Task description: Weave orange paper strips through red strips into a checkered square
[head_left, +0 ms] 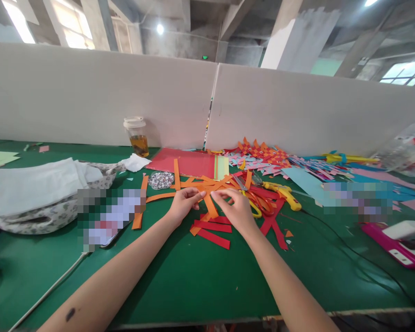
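Over the middle of the green table, my left hand (pixel 182 206) and my right hand (pixel 235 206) are close together, each pinching with thumb and fingers. An orange paper strip (pixel 211 206) is between them at the fingertips, hanging downward; exactly where each fingertip grips is partly hidden. More orange strips lie behind and to the left of my hands. Several red paper strips (pixel 214 238) are scattered just below them. Beside my right hand are scissors with yellow and orange handles (pixel 263 206), partly hidden, and a yellow glue gun (pixel 286 193) with a black cord.
A lidded cup of brown liquid (pixel 138 138) stands near the white partition (pixel 100 97). Left lie a phone (pixel 114 219) with a cable and a patterned cloth (pixel 51 223). Woven orange-red paper pieces (pixel 266 154) pile at the back right. A magenta power strip (pixel 397 246) sits far right.
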Available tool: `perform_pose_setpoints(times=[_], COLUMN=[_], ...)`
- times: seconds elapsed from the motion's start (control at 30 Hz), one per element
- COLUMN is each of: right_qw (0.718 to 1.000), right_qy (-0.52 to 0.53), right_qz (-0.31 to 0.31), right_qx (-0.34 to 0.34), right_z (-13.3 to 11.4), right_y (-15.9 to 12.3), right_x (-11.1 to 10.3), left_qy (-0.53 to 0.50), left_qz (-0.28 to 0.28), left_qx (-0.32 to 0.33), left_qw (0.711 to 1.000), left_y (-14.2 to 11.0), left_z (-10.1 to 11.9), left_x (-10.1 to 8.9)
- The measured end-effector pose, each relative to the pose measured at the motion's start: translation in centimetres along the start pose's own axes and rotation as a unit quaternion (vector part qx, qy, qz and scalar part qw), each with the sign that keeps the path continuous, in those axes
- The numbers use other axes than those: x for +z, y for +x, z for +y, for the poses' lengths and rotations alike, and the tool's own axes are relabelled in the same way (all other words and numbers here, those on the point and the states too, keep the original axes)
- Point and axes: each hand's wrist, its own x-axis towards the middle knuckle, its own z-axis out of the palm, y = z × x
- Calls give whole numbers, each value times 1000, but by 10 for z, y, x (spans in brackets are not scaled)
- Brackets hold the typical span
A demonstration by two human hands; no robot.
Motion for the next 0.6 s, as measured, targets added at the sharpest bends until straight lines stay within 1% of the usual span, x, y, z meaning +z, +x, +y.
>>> perform_pose_setpoints(times=[0.1, 0.17, 0.23, 0.37, 0.47, 0.53, 0.6], right_qw=[998, 995, 993, 993, 994, 994, 994], right_qy=[33, 40, 49, 54, 40, 37, 42], right_qz=[-57, -87, -101, -101, -101, -95, -90], right_qx=[20, 23, 25, 32, 31, 31, 35], right_z=[-3, -2, -1, -2, -2, 0, 3], right_y=[-4, -5, -4, -1, -1, -1, -1], right_x=[10, 11, 9, 7, 7, 8, 8], left_qy=[1, -7, -18, -32, -47, -60, -71], left_qz=[-13, -13, -6, 6, 17, 25, 45], left_qx=[3, 2, -5, -32, -39, -33, -15], left_qw=[1000, 1000, 1000, 999, 998, 997, 996], left_y=[0, -1, -1, -1, 1, 2, 3], left_z=[0, 0, 2, 4, 2, 0, -1], left_x=[0, -1, -1, -1, -1, -2, -4])
